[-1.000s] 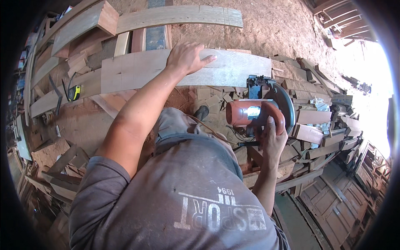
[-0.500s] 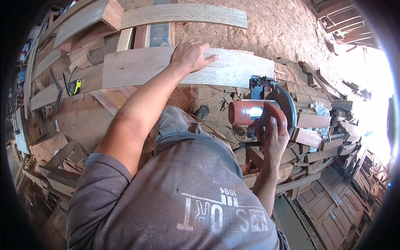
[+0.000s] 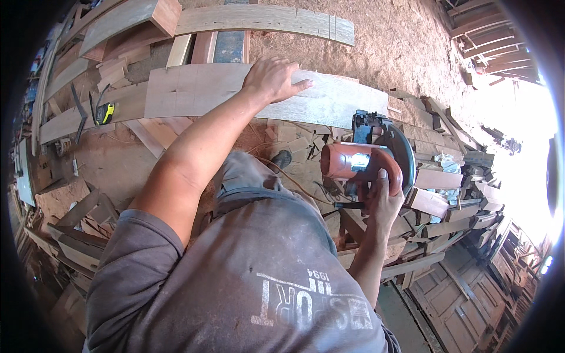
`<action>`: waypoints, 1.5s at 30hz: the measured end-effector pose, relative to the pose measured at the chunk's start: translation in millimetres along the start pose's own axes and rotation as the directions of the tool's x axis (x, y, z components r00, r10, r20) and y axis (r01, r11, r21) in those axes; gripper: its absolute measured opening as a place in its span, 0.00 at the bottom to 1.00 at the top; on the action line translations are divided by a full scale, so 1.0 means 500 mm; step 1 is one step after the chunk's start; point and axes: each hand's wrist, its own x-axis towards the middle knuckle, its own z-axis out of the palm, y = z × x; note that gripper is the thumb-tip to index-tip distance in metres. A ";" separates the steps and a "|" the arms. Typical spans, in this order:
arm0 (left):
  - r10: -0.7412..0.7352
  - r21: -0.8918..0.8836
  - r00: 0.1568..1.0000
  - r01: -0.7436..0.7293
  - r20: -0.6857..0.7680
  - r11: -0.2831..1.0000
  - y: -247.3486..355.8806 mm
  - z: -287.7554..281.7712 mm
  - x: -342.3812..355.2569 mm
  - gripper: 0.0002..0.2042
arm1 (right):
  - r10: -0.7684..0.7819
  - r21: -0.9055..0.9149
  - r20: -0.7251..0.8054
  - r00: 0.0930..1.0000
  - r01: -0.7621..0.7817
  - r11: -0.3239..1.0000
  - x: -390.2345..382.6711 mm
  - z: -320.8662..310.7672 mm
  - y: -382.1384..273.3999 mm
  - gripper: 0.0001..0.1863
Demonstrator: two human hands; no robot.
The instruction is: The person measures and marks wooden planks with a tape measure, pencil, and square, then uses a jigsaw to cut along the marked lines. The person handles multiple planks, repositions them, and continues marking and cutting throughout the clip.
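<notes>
My left hand (image 3: 271,80) lies on a pale wooden board (image 3: 200,93), its thumb stretched apart and its fingertips reaching the far edge. By the board's right end, my right hand (image 3: 384,199) is closed round the rear handle of a circular saw (image 3: 357,160) with a reddish-brown motor housing. The saw's dark base plate (image 3: 368,121) overlaps the near edge of the board close to that end. The round dark guard faces right, and the cutting edge of the blade is hidden. A cord trails from the saw toward my legs.
A yellow and black tape measure (image 3: 105,113) and a dark angled tool (image 3: 80,113) lie on a board to the left. Beyond is another long plank (image 3: 265,19). Offcuts (image 3: 429,202) are heaped at right near a panelled door (image 3: 465,297). Sawdust (image 3: 376,53) covers the ground beyond.
The view has shifted slightly. Both hands keep their places: the left on the board, the right on the saw at the board's right end.
</notes>
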 end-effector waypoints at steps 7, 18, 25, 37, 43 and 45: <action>0.022 0.012 0.997 -0.021 -0.075 1.000 -0.007 0.022 -0.003 0.39 | -0.027 0.020 -0.019 0.999 0.027 0.999 0.010 -0.006 0.017 0.19; 0.047 -0.011 0.998 -0.048 -0.028 0.999 -0.005 0.004 0.000 0.38 | -0.039 -0.074 -0.031 0.999 0.037 0.997 0.022 0.000 0.009 0.19; 0.017 -0.031 0.999 -0.016 0.033 0.999 -0.004 -0.005 0.002 0.39 | -0.032 -0.002 -0.018 0.999 0.032 0.999 0.041 0.008 0.010 0.20; 0.016 -0.013 1.000 -0.016 0.022 1.000 -0.008 0.001 0.003 0.42 | -0.095 -0.080 -0.019 0.995 0.093 0.992 0.043 0.023 -0.012 0.19; 0.018 -0.065 0.999 -0.016 0.031 0.998 -0.006 -0.011 0.002 0.41 | -0.081 -0.104 -0.037 0.996 0.077 0.992 0.055 0.037 -0.025 0.17; 0.019 -0.066 1.000 -0.018 0.023 0.998 -0.006 -0.013 0.001 0.40 | -0.086 -0.109 -0.037 0.996 0.081 0.991 0.062 0.039 -0.029 0.17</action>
